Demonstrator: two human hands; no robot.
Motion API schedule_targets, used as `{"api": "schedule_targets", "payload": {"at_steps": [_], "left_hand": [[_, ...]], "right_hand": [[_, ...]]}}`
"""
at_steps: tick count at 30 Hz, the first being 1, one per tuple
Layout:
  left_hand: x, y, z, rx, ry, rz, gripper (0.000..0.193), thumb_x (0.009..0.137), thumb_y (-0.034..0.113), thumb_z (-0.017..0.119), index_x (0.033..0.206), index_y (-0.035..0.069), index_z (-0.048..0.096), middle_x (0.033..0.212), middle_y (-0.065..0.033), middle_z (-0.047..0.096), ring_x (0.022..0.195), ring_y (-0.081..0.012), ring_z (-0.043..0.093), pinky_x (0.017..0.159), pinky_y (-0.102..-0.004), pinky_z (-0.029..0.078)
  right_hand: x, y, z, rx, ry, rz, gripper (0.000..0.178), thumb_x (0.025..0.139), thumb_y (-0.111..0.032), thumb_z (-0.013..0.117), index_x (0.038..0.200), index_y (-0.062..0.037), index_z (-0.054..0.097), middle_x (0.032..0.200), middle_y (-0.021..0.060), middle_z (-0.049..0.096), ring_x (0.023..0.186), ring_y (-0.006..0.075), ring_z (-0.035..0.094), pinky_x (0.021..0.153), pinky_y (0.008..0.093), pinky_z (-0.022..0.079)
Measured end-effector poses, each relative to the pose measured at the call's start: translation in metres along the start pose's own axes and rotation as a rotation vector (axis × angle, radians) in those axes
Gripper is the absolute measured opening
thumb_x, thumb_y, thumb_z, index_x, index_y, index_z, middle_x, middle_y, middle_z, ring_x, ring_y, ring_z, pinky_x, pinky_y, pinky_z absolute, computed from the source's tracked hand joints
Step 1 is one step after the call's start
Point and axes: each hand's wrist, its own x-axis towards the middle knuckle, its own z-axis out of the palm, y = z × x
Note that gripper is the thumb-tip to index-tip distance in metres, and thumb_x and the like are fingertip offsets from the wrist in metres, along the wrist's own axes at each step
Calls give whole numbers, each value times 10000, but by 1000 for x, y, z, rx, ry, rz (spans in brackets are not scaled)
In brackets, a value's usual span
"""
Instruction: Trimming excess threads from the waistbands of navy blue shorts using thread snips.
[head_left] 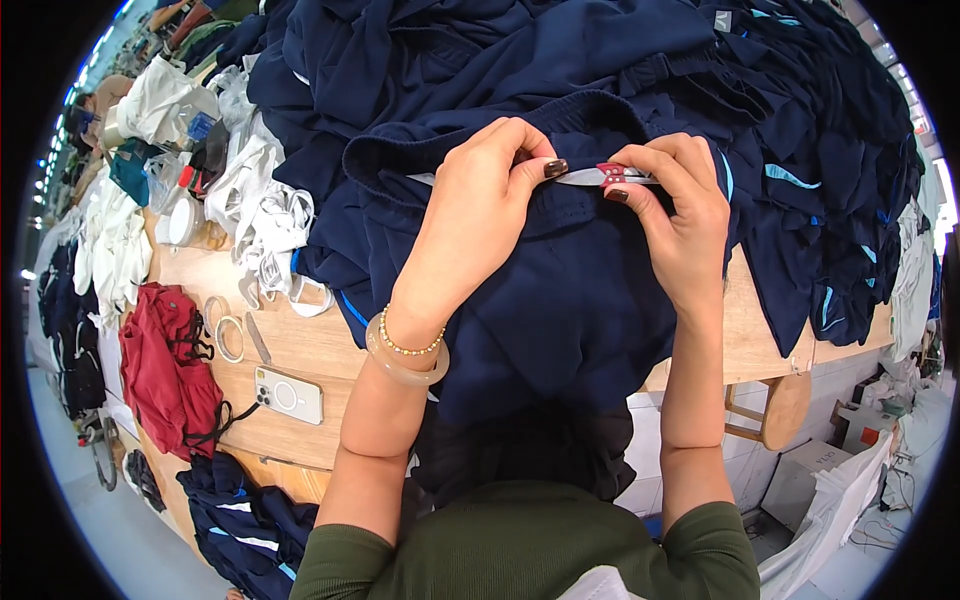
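A navy garment [520,310] with a gathered elastic waistband [560,218] lies over the table's front edge and my lap. My left hand [475,195] pinches the waistband, thumb and fingers pressed together at its edge. In my right hand [680,205] is a pair of small thread snips [582,178] with silver blades and a red, white-dotted wrap. Their blades point left along the waistband, the tips close to my left thumb. Whether the tips touch the cloth is hard to see. Part of the snips is hidden behind my right fingers.
Navy garments [450,45] are heaped across the far side. White cloth pieces [270,205] lie at left on the wooden table [310,345], near a phone [288,396], tape rolls [230,338] and a red garment [165,370]. A wooden stool [787,410] stands at lower right.
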Motion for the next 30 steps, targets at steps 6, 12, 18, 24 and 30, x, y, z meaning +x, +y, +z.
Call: {"api": "schedule_targets", "payload": {"at_steps": [6, 12, 18, 24, 30], "left_hand": [[-2, -5, 2, -319, 140, -106, 89, 1008, 29, 548, 983, -29, 610, 897, -76, 699, 804, -117, 673, 720, -253, 552], [-19, -13, 2, -273, 137, 38, 176, 868, 30, 751, 990, -6, 629, 934, -64, 662, 782, -105, 631, 661, -234, 512], [-16, -12, 13, -37, 131, 170, 178, 856, -11, 731, 997, -20, 624, 907, -67, 605, 720, -152, 604, 658, -251, 495], [-11, -18, 11, -429, 139, 1, 21, 1003, 8, 573, 1008, -11, 583, 933, -57, 653, 797, -104, 637, 724, -232, 540], [-11, -10, 10, -257, 183, 146, 44, 924, -17, 656, 962, -17, 633, 865, -65, 666, 777, -135, 667, 694, -251, 542]], "right_hand": [[-1, 1, -2, 33, -15, 19, 220, 758, -44, 785, 963, -1, 717, 878, 50, 618, 842, 196, 544, 742, 285, 438], [-7, 13, -8, 50, 8, 81, 201, 800, -44, 781, 984, 4, 717, 904, 46, 617, 852, 163, 558, 752, 260, 438], [-9, 14, -10, 74, 13, 80, 210, 814, -38, 776, 1007, 19, 714, 951, 56, 618, 871, 149, 577, 765, 249, 444], [-10, 13, -12, 87, 23, 81, 219, 810, -42, 779, 1011, 18, 715, 949, 57, 619, 876, 152, 579, 771, 249, 447], [-10, 16, -11, 70, 34, 66, 218, 813, -46, 780, 1010, 20, 715, 946, 56, 621, 884, 157, 580, 779, 252, 448]]}}
